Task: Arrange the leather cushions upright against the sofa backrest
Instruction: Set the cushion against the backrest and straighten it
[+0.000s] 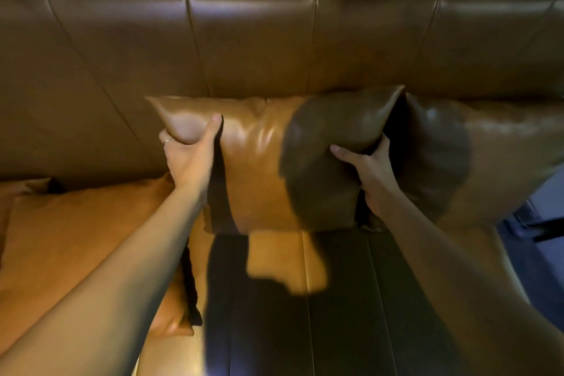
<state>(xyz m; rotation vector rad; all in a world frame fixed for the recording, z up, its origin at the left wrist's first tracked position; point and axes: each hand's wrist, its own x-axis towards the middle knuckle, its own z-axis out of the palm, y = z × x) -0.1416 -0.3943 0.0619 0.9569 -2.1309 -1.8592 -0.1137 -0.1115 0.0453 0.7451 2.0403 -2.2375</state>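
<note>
- Held cushion (259, 162): tan leather, upright, its back against the sofa backrest (244, 40), lower edge on or just above the seat (305, 299); which of the two cannot be told.
- Left hand (189, 159): clamped on the cushion's upper left corner, thumb on the front face, fingers wrapped behind. A ring shows on one finger.
- Right hand (370, 174): clamped on the cushion's right edge, thumb in front, fingers tucked into the gap beside the neighbouring cushion. Judged purpose of the two-sided grip: to square the cushion and press it flat to the backrest.
- Neighbouring cushion (488, 156): same leather, already upright against the backrest toward the seat's right end, touching or just beside the held one. It crowds the right hand's withdrawal.
- Flat cushion (91, 238): lying on the seat's left part, not yet stood up; likely next in turn.
- Further cushion (21, 192): partly seen at the seat's left edge, behind the flat one.
- Shadows: heavy over the cushion's right half and the seat.
</note>
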